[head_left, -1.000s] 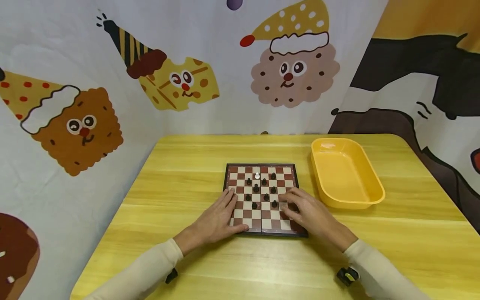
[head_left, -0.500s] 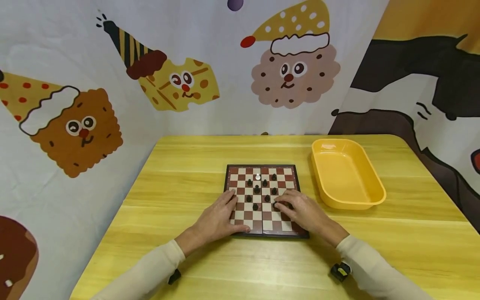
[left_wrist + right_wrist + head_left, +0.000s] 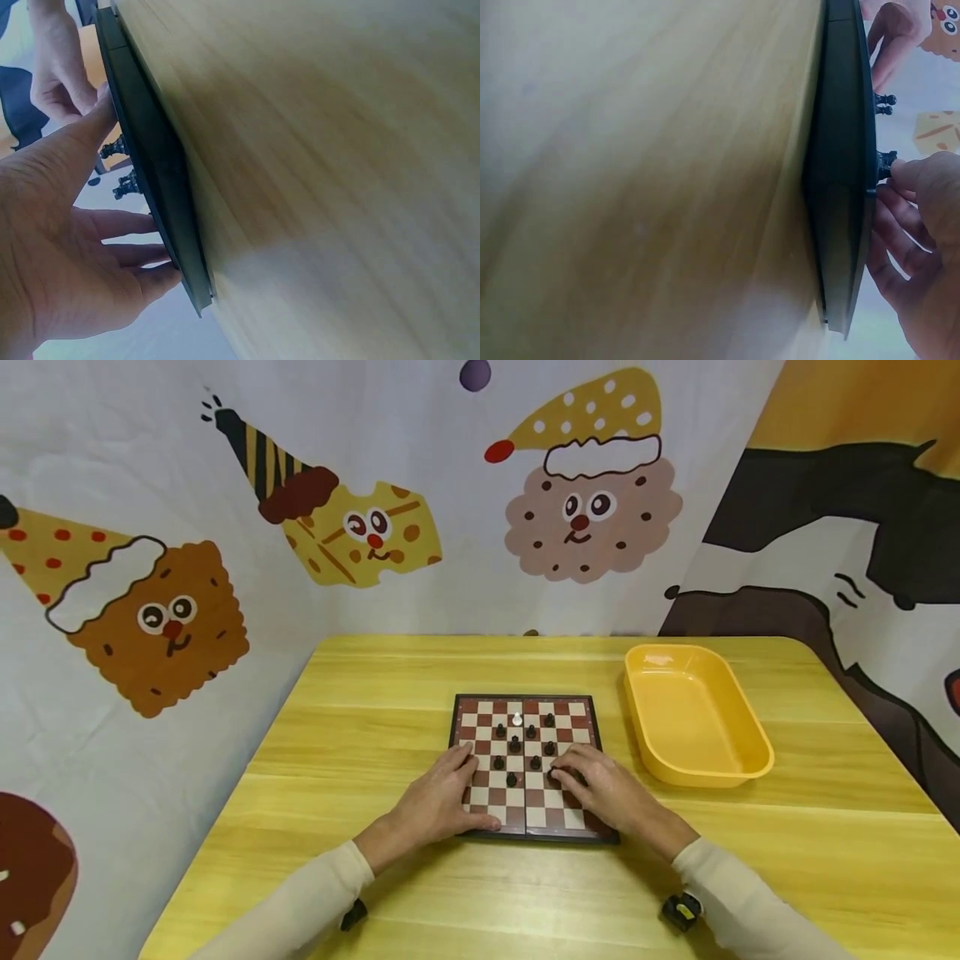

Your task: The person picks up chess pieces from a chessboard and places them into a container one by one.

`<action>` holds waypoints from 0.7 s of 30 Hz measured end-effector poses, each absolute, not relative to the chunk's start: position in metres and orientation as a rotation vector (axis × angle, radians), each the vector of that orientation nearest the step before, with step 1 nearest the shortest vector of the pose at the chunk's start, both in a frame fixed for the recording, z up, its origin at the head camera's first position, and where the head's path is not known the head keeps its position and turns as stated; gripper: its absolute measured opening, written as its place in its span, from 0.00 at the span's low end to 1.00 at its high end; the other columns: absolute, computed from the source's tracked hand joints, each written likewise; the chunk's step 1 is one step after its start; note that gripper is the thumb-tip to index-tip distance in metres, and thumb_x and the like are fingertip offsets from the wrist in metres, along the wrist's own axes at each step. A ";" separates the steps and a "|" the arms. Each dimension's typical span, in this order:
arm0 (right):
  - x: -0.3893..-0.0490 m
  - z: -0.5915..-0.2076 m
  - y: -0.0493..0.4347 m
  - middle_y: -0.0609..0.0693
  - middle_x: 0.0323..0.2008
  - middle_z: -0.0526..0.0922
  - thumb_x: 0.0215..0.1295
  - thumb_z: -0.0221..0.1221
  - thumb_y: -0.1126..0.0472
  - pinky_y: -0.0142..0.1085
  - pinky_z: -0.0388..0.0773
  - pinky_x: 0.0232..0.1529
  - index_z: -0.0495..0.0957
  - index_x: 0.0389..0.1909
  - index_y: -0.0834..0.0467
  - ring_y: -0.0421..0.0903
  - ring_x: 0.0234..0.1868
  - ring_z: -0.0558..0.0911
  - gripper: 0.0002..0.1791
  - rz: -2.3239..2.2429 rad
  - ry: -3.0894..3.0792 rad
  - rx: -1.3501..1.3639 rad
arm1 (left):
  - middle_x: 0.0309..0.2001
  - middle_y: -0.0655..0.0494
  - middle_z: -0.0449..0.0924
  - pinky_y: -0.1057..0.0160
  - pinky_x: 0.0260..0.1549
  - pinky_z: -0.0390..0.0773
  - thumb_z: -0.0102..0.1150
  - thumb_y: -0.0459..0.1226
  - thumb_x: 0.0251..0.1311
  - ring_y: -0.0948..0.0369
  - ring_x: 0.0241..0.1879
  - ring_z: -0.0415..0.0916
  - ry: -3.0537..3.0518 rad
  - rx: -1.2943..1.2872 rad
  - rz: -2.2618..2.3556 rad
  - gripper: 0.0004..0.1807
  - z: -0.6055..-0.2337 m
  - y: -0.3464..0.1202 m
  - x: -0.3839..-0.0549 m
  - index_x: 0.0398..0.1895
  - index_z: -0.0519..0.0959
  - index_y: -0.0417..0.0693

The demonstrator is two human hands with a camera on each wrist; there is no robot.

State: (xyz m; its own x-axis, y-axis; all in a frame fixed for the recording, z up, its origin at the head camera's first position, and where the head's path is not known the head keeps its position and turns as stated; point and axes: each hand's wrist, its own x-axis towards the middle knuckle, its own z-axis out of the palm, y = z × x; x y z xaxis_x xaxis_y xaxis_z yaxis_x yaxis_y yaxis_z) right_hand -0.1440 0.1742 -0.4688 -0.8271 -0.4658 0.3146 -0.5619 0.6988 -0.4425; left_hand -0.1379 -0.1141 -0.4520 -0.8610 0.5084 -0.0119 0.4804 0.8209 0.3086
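Observation:
A brown-and-cream chessboard (image 3: 495, 814) with a dark rim lies on the table. Several black chess pieces (image 3: 514, 744) and one white piece (image 3: 517, 719) stand across its middle and far squares. My left hand (image 3: 427, 802) rests on the board's left side, thumb along the near edge. Its fingers lie fairly straight, fingertips at the rim in the left wrist view. On the right half, my right hand (image 3: 611, 785) pinches a black chess piece (image 3: 886, 163) with a flared top between thumb and fingers. That piece is mostly covered by fingertips in the head view.
A yellow plastic tray (image 3: 757, 760) stands to the right of the board, near the right forearm. The wooden table (image 3: 360, 693) meets a cartoon-printed curtain (image 3: 465, 602) at its back edge.
My right hand has moved left from the board's right side to the black chess piece and now pinches it. The left hand stays in place; the head view has tilted slightly.

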 end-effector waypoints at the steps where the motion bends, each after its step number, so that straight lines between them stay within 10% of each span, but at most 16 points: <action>1: -0.144 -0.469 0.175 0.50 0.47 0.83 0.71 0.65 0.59 0.46 0.83 0.51 0.85 0.46 0.57 0.49 0.48 0.84 0.08 0.807 -2.731 0.823 | 0.76 0.37 0.55 0.46 0.67 0.65 0.70 0.67 0.48 0.43 0.75 0.53 2.904 0.792 0.449 0.59 -0.452 -0.114 -0.138 0.72 0.67 0.31; 21: -0.141 -0.459 0.185 0.44 0.38 0.84 0.66 0.68 0.58 0.36 0.83 0.34 0.86 0.39 0.55 0.40 0.34 0.82 0.05 0.706 -2.683 0.753 | 0.75 0.37 0.58 0.44 0.65 0.68 0.70 0.68 0.48 0.42 0.74 0.56 2.899 0.808 0.453 0.58 -0.449 -0.114 -0.138 0.70 0.70 0.31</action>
State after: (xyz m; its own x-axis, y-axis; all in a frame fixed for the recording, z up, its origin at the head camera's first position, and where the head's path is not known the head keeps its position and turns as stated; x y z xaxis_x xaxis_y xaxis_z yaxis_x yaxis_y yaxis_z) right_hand -0.1408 0.1847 -0.4586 -0.8299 -0.4155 0.3723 -0.5450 0.7469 -0.3811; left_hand -0.1382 -0.1142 -0.4486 -0.8544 0.5194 -0.0149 0.4901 0.8151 0.3089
